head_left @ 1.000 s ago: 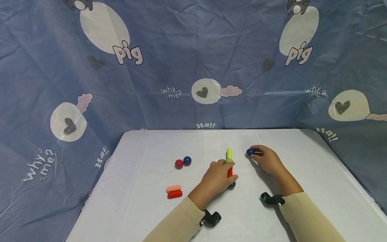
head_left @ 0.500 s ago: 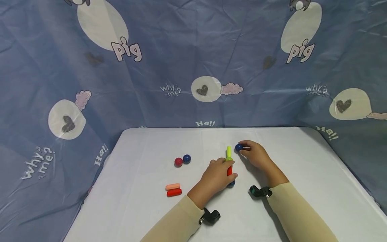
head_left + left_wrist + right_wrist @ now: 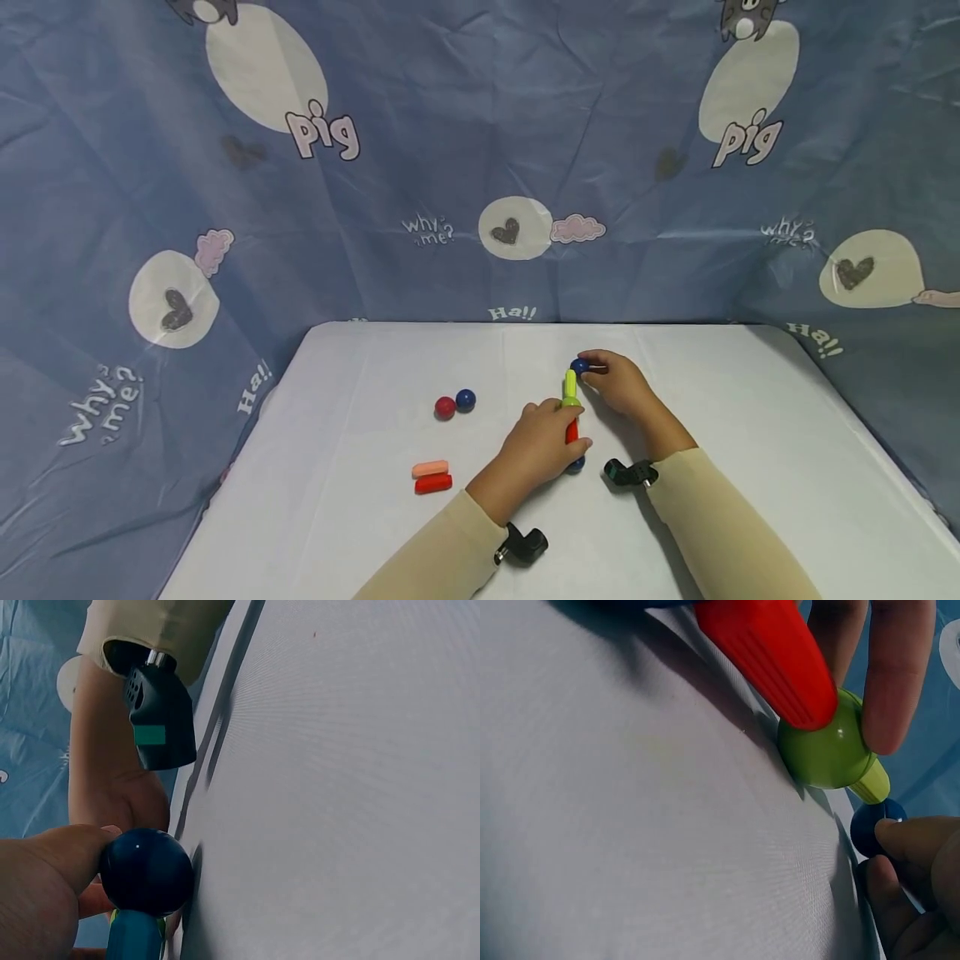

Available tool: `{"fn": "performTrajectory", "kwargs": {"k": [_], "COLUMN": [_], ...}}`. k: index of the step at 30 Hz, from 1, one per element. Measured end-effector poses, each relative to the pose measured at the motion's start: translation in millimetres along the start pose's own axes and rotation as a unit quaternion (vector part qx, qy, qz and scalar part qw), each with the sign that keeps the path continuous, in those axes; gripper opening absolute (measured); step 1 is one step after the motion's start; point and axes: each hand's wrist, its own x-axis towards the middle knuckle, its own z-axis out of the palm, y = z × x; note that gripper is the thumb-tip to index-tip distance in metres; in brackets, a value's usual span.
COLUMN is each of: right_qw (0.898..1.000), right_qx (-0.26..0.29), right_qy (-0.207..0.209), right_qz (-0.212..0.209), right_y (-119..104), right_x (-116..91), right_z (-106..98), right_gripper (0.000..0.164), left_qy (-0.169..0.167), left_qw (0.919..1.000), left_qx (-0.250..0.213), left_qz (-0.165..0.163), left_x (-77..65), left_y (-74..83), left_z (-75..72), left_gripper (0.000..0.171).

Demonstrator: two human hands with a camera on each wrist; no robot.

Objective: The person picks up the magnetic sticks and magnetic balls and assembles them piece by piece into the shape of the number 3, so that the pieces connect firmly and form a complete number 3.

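Observation:
In the head view my left hand (image 3: 538,443) holds a joined chain of building rods and balls. It has a yellow-green rod (image 3: 571,383), a green ball (image 3: 825,746), a red rod (image 3: 772,664) and a near blue ball (image 3: 146,871). The left thumb touches this blue ball, and a blue rod (image 3: 135,935) sticks out from it, hidden in the head view. My right hand (image 3: 618,384) pinches another blue ball (image 3: 875,826) at the far tip of the yellow-green rod. Whether they touch is unclear. Something dark shows between the right fingers.
On the white table (image 3: 337,517), left of the hands, a loose red ball (image 3: 445,407) lies beside a loose blue ball (image 3: 466,401). Nearer are a peach rod (image 3: 430,469) and a loose red rod (image 3: 433,483). A blue printed cloth (image 3: 420,150) hangs behind.
My right hand has moved left with its blue ball, from apart to the yellow-green rod's far tip. The left hand keeps its hold in the same place.

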Motion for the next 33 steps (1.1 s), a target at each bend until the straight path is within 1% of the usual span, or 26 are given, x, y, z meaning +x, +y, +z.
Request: {"fn": "performTrajectory", "kwargs": {"k": [4, 10, 14, 20, 24, 28, 30, 33], "right_qw": [1.000, 0.999, 0.999, 0.997, 0.996, 0.995, 0.995, 0.995], "right_qx": [0.002, 0.028, 0.042, 0.067, 0.071, 0.073, 0.074, 0.075], "right_qy": [-0.003, -0.014, -0.029, -0.039, -0.046, -0.055, -0.058, -0.061], "right_qz": [-0.001, -0.001, -0.011, -0.028, -0.034, -0.030, -0.025, -0.023], "right_y": [1.2, 0.0, -0.2, 3.2, 5.9, 5.6, 5.6, 6.2], "right_x": [2.2, 8.4, 10.6, 10.9, 11.7, 12.1, 12.7, 13.2], "right_z": [2.8, 7.9, 9.9, 9.1, 9.7, 10.9, 11.2, 11.6], "right_gripper": [0.041, 0.041, 0.042, 0.042, 0.041, 0.040, 0.040, 0.039], "left_qy": [0.001, 0.000, -0.005, -0.009, -0.013, -0.018, -0.016, -0.003], "left_qw": [1.0000, 1.0000, 1.0000, 1.0000, 0.9999, 0.9998, 0.9999, 0.9999], "left_qx": [0.001, -0.002, -0.001, -0.002, 0.002, 0.002, -0.001, -0.007], "left_qz": [0.000, -0.001, -0.003, 0.000, -0.001, 0.001, 0.004, 0.009], "left_x": [-1.7, -2.2, -2.6, -1.1, -0.4, -0.5, -0.7, -0.9], "left_y": [0.8, 0.1, -0.2, 1.4, 2.2, 2.0, 1.5, 0.9], "left_z": [0.2, -2.1, -1.8, -1.3, -1.7, -2.6, -3.3, -5.6], "left_gripper": [0.053, 0.053, 0.054, 0.056, 0.056, 0.057, 0.056, 0.051]}}
